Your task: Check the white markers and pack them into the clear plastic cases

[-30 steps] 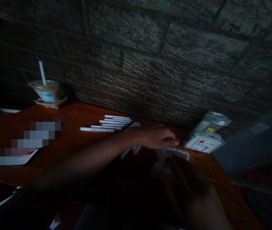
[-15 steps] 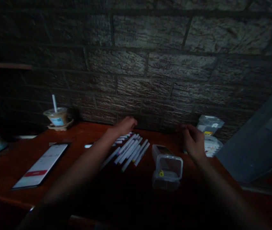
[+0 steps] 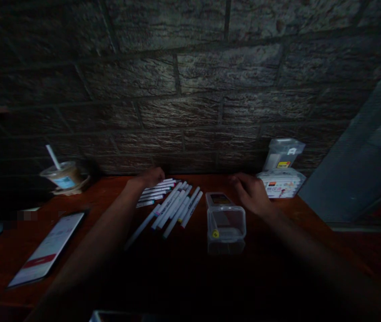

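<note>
Markers (image 3: 169, 205), slim and white with red, yellow, blue and green ends, lie in a slanting heap mid-desk (image 3: 110, 188); their print is too small to read. Just right of them, a clear plastic case (image 3: 243, 223) contains one yellow-ended marker (image 3: 215, 233). Left hand (image 3: 150, 177) and right hand (image 3: 252, 191) have curled fingers; whether either grips anything cannot be told. Farther right, a packed case (image 3: 287, 184) bears an orange label and blurred characters.
</note>
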The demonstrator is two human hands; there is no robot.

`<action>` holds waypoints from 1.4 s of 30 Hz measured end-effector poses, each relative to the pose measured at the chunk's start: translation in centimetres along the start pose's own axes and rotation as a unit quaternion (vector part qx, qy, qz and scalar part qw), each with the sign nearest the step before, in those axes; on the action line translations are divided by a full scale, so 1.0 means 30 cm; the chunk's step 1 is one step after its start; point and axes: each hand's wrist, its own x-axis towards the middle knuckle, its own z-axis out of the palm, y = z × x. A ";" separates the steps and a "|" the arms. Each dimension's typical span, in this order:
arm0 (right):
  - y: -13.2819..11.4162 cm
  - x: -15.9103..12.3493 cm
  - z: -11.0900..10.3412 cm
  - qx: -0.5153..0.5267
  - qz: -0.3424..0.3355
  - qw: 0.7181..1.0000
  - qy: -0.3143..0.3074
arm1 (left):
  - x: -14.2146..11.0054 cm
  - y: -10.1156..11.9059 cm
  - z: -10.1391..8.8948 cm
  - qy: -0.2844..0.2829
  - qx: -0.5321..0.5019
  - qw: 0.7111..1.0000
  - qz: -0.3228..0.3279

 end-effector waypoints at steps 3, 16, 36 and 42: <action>0.002 -0.005 0.003 -0.007 -0.009 1.000 -0.004 | 0.013 -0.007 0.009 -0.026 0.013 1.000 0.006; -0.001 -0.006 -0.002 0.004 -0.029 1.000 -0.011 | 0.006 -0.032 0.024 -0.016 0.023 0.999 0.017; -0.238 0.000 -0.103 0.305 0.015 0.952 0.029 | -0.329 0.548 -0.109 0.147 -0.191 0.900 0.365; -0.260 -0.008 -0.119 0.388 0.085 0.918 0.024 | -0.367 0.502 -0.077 0.180 -0.344 0.885 0.258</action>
